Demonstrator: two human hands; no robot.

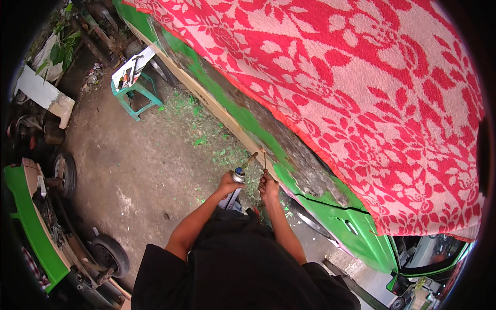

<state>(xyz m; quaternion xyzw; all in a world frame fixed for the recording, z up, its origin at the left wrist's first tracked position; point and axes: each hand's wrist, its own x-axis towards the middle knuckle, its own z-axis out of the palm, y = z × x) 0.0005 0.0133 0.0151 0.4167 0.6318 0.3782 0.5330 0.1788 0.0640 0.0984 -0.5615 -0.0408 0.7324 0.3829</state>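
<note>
My left hand (227, 185) is closed around a gas torch (238, 176) with a silver top, a blue knob and a brass-coloured nozzle. The nozzle points up and right at the lower edge of a green car body (264, 135). Closed too, my right hand (269, 188) grips a thin rod-shaped tool (265, 161), its tip at that beige lower edge. A small orange glow shows by the tip. Above the edge, the green paint is stripped to a rough grey-brown strip (247, 101). My fingers cover most of the tool's handle.
A red and pink floral blanket (336, 93) drapes over the car. Green paint flakes (201, 139) litter the concrete floor. At the upper left, a teal stool (135, 103) bears a hammer and other hand tools. Car parts and loose wheels (109, 254) lie along the left.
</note>
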